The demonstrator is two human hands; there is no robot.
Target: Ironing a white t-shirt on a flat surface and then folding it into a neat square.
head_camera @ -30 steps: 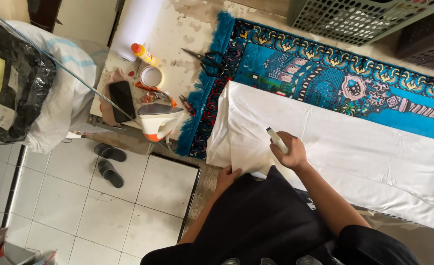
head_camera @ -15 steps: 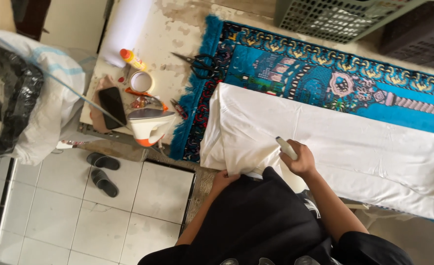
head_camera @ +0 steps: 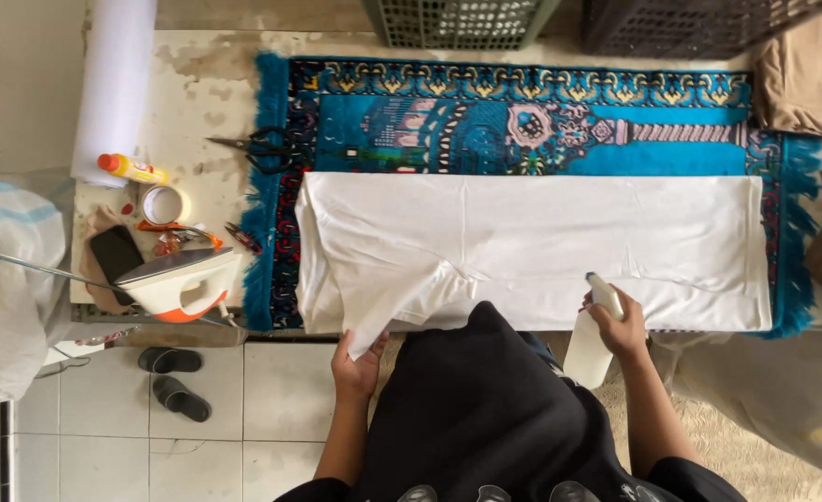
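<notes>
A white cloth (head_camera: 532,246) lies spread over a blue patterned rug (head_camera: 485,121) on the table. My left hand (head_camera: 357,365) grips the cloth's hanging near edge at the table's front. My right hand (head_camera: 618,327) holds a white spray bottle (head_camera: 595,335), its nozzle up over the cloth's near edge at the right. My black clothing covers the middle of the table's front edge.
At the table's left end stand a white-and-orange iron (head_camera: 180,282), a dark phone (head_camera: 116,252), a tape roll (head_camera: 164,204), a yellow bottle (head_camera: 134,168), black scissors (head_camera: 257,147) and a white roll (head_camera: 113,84). Crates (head_camera: 457,19) sit at the back. Sandals (head_camera: 171,376) lie on the tiled floor.
My right hand with the spray bottle has moved right along the cloth's near edge. My left hand has taken hold of the hanging edge. The view has shifted right.
</notes>
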